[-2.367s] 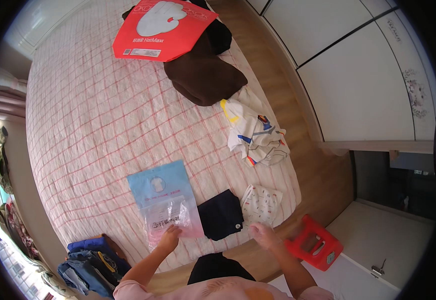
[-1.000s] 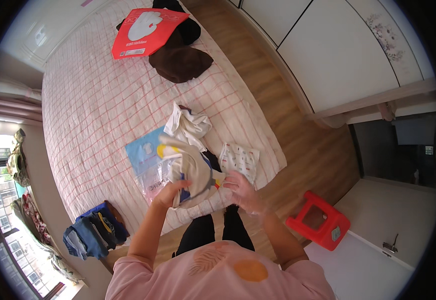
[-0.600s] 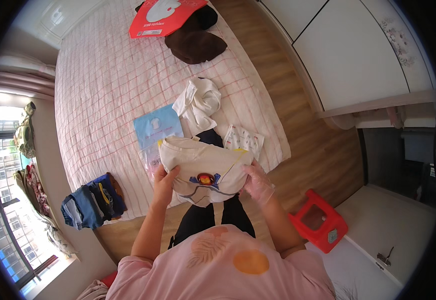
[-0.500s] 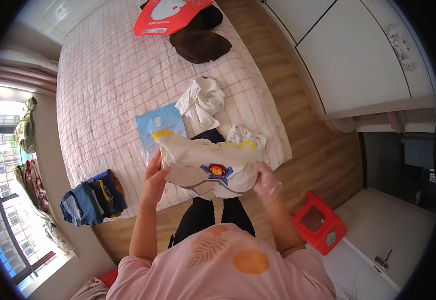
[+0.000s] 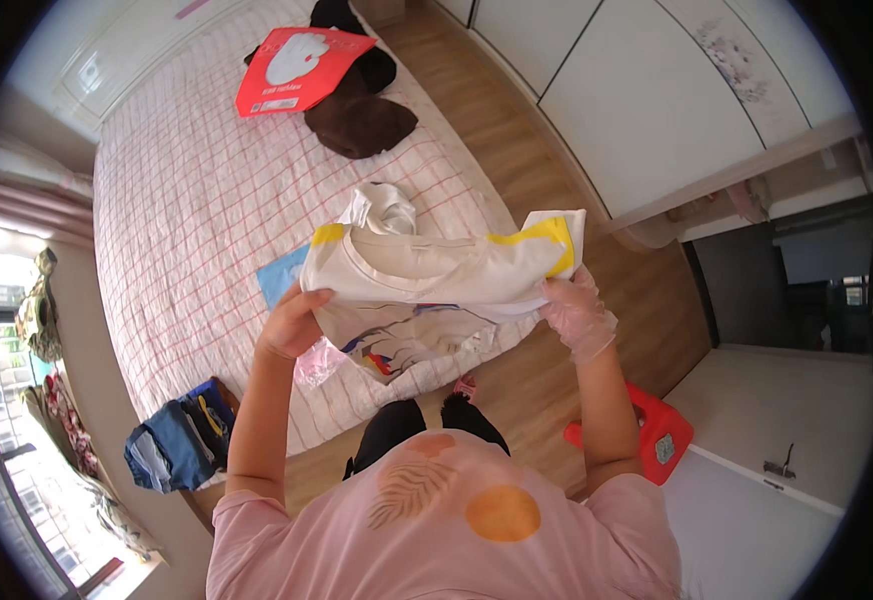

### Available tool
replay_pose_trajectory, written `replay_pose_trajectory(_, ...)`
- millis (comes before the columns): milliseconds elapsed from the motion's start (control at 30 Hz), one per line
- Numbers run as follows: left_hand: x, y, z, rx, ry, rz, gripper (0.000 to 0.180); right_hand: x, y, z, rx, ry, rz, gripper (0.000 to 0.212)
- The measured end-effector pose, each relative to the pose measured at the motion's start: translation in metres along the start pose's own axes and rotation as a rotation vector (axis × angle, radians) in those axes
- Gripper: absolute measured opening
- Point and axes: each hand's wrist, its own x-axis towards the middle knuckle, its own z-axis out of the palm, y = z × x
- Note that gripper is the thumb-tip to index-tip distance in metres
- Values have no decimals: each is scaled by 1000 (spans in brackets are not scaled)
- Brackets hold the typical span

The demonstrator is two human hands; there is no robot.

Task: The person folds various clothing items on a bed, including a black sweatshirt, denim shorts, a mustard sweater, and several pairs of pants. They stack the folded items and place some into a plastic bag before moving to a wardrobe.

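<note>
Stretched out in front of me is a white T-shirt (image 5: 406,270) with yellow patches at the shoulders, its neckline toward the far side and its coloured print partly folded under. My left hand (image 5: 296,318) grips its left side, thumb on top. The right side is pinched by my right hand (image 5: 574,308), which wears a clear plastic glove. Beyond the shirt, a crumpled white cloth (image 5: 381,205) lies on the bed, beside a light blue package (image 5: 278,275) that the shirt partly covers. Pinkish see-through plastic (image 5: 321,362) shows just below my left hand.
The bed (image 5: 186,200) has a red-checked white cover. A red bag (image 5: 301,70) and dark brown cloth (image 5: 361,125) lie at its far end. Folded clothes (image 5: 181,440) sit at the near left corner. A red plastic container (image 5: 661,435) stands right of my right forearm.
The shirt has been opened out and lifted, so its neckline and yellow shoulders now show. Both hands have moved apart and slightly up. The view has shifted.
</note>
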Motion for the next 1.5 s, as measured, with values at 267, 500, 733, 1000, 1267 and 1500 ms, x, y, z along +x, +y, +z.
replay_pose_trajectory(267, 61, 84, 163, 422, -221, 291, 43, -62, -120, 8, 158, -104, -289, 53)
replay_pose_trajectory(500, 57, 130, 277, 848, -250, 581, 42, -107, -218, -3, -14, 31, -722, 42)
replay_pose_trajectory(733, 46, 156, 329, 1095, -204, 775, 34, -160, -296, -13, -153, 76, -863, 41)
replay_pose_trajectory(1000, 24, 143, 364, 931, -265, 645, 39, -180, -288, 4, -981, 372, -692, 37)
replay_pose_trajectory(1267, 8, 71, 305, 973, -138, 418, 39, -176, -220, -79, -1566, 250, -503, 24)
replay_pose_trajectory(1500, -3, -52, 209, 632, 40, 136, 42, -140, -106, -105, -414, 137, 1, 24)
